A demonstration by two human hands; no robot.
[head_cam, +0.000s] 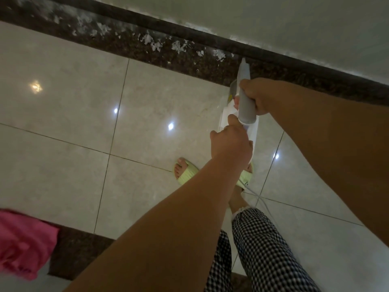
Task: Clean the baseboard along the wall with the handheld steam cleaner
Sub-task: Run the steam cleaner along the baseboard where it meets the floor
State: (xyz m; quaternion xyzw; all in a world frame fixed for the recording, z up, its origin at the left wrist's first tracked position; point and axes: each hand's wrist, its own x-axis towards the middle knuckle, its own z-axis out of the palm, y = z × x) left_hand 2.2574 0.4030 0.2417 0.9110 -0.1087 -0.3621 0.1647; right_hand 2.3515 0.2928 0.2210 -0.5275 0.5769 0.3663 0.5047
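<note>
We are steaming the baseboard (273, 66).
Our right hand (255, 95) is wrapping fingers round the steamer (245, 98), and our left hand (230, 144) is gripping its back end, aiming the tip.

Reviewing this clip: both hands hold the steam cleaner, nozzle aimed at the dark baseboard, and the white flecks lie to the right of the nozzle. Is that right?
Not quite. In the head view both the left hand and right hand grip the steam cleaner, aimed at the dark baseboard, but the white flecks lie to the left of the nozzle, not the right.
</note>
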